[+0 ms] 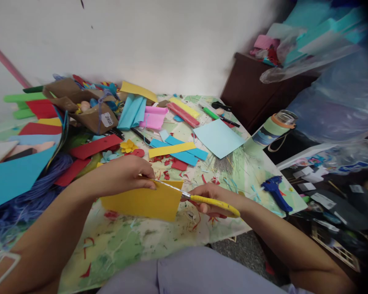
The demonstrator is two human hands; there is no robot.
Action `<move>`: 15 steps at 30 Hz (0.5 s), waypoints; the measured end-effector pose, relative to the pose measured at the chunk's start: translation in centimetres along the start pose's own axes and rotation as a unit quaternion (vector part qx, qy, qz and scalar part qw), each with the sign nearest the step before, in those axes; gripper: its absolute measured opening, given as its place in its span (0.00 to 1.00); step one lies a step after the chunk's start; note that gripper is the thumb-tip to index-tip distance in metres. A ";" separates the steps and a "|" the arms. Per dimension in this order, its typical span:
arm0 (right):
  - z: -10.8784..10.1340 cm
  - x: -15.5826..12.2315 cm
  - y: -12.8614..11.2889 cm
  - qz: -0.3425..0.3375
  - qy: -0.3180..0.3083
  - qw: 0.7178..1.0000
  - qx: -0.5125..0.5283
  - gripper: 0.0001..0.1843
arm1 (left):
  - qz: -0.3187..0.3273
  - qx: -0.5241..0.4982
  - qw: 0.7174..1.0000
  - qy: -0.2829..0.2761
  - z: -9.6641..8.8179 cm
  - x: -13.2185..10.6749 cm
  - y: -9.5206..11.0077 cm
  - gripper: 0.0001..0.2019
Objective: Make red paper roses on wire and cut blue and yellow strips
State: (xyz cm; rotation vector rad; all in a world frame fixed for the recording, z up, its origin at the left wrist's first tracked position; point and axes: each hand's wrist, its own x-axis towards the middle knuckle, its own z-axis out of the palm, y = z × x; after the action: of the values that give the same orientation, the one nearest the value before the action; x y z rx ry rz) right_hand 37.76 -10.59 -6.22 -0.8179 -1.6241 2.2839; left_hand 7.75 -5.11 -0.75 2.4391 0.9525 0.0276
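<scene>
My left hand [127, 174] is closed on the top edge of a yellow foam sheet [144, 203], holding it just above the table near the front edge. My right hand [213, 200] grips yellow-handled scissors [213, 201]. The blades point left and run along the sheet's upper right edge, and their tips reach close to my left fingers. Both forearms come in from the bottom of the head view.
The patterned table [135, 241] carries blue, yellow, red and pink foam strips, a light blue sheet [219, 138], paper flowers, a cardboard box [88, 110] and a blue glue gun [276, 191]. A bottle [271, 128] stands at the right edge. Blue cord [27, 200] lies at the left.
</scene>
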 end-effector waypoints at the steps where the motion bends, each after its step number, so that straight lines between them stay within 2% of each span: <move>1: 0.0 0.1 0.1 -0.002 0.001 1.000 0.007 0.26 | -0.001 0.001 1.000 0.007 0.0 -0.1 -0.2 0.16; 7: -0.1 -0.3 0.1 0.001 0.012 0.999 0.029 0.27 | -0.033 0.021 0.997 0.068 -0.8 -2.1 -1.9 0.17; 11: -0.1 -0.9 -0.3 -0.033 0.004 0.999 -0.033 0.32 | -0.043 0.022 0.998 0.046 -1.3 -3.0 -2.2 0.16; 15: -0.3 -0.8 -0.6 -0.046 -0.026 0.995 -0.080 0.29 | -0.042 0.021 0.998 0.046 -0.9 -2.7 -2.3 0.17</move>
State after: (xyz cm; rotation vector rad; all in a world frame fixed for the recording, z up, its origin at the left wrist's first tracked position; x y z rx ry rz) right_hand 38.53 -10.55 -5.47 -0.7076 -1.8467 2.1518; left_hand 4.14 -4.99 -0.58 2.4517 1.1051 0.0914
